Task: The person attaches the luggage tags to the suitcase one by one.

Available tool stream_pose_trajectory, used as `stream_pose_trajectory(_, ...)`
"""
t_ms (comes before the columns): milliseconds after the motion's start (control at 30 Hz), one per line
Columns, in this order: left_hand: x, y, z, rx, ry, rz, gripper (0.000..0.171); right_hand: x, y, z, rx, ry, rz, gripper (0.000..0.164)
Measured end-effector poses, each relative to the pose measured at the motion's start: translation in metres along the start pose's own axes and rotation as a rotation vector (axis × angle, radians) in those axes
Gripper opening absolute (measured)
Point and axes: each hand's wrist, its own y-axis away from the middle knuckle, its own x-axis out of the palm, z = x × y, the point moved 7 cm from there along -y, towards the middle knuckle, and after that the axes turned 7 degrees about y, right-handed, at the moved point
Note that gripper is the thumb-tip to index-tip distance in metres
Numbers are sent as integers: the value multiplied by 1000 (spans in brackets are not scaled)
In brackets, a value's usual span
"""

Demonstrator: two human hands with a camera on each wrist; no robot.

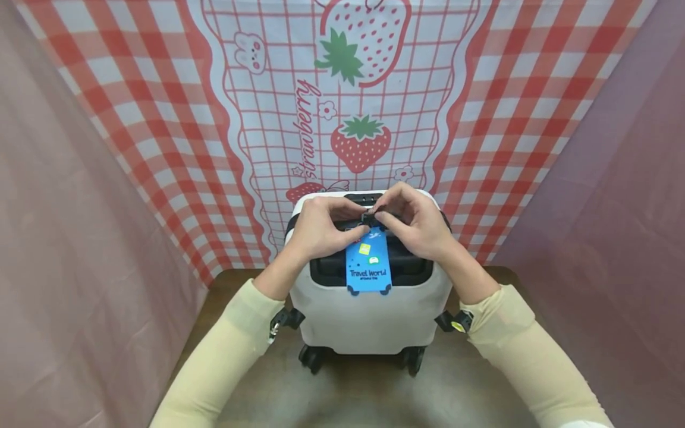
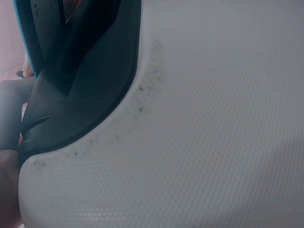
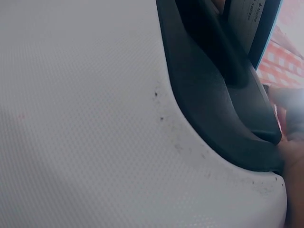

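A white suitcase (image 1: 369,321) stands upright before me, with a black handle (image 1: 409,257) in a dark recess at its top. From the handle hangs a blue luggage tag (image 1: 369,267) printed "Travel World", on a black strap with a small buckle (image 1: 367,219). My left hand (image 1: 321,229) pinches the strap near the buckle from the left. On the other side, the fingertips of my right hand (image 1: 417,221) pinch the strap close by. Textured shell (image 2: 213,118) fills most of the left wrist view; the right wrist view shows the tag's name side (image 3: 251,23).
Black wheels (image 1: 413,359) rest on a brown wooden table (image 1: 353,398). Behind the suitcase hangs a strawberry-print checked cloth (image 1: 267,131). Pink curtains (image 1: 69,238) close in both sides. A black lock panel (image 1: 363,199) sits on the suitcase top.
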Motion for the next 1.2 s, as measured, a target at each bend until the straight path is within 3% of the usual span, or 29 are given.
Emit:
stream_pose_trajectory(200,-3,1,0,-4,4,-3,30,-3,-3,-5,96,0,-52,23)
stream_pose_trajectory(400,-3,2,0,1,-4,-3,31,-4,-2,-9,146,163,-80,17)
stream_pose_trajectory(700,-2,2,-1,9,3,-14,29,1,-3,-2,41,122,5,18)
stream_pose_trajectory(900,0,1,-1,-2,6,-4,29,2,-1,-2,19,177,25,10)
stream_pose_trajectory(1200,1,2,-1,-2,5,-11,29,4,1,0,16,253,39,15)
